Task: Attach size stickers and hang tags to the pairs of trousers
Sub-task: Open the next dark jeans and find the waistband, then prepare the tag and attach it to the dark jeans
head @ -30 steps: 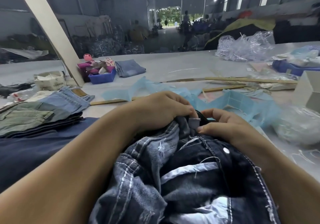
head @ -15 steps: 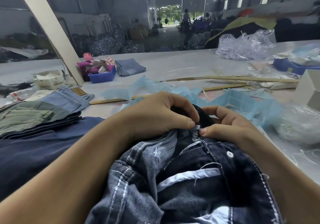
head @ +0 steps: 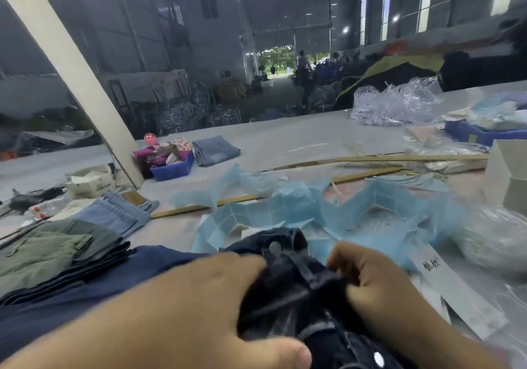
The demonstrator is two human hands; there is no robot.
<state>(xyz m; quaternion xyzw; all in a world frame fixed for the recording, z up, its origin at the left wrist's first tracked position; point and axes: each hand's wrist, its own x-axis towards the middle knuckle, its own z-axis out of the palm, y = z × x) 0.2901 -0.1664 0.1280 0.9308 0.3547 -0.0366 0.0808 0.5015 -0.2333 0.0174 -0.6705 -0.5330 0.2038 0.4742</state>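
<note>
A pair of dark denim trousers (head: 288,280) lies bunched at the near edge of the table, its waistband with a metal button turned away from me. My left hand (head: 216,297) grips the denim from the left, fingers over the top and thumb low. My right hand (head: 368,277) holds the fabric from the right with curled fingers. Blue sheets of sticker backing (head: 291,206) lie crumpled just beyond the trousers. The image is blurred, so no sticker or tag can be made out in my fingers.
A stack of folded trousers (head: 65,243) sits at the left on navy cloth (head: 85,297). A blue bin (head: 171,166) and folded jeans (head: 216,149) are farther back. Wooden sticks (head: 399,159), clear plastic bags (head: 399,103) and a white box (head: 507,174) crowd the right.
The view has tilted up and the trousers have been turned, so the buttoned waistband now faces away. Both hands have dropped lower and taken a wider hold on the denim.
</note>
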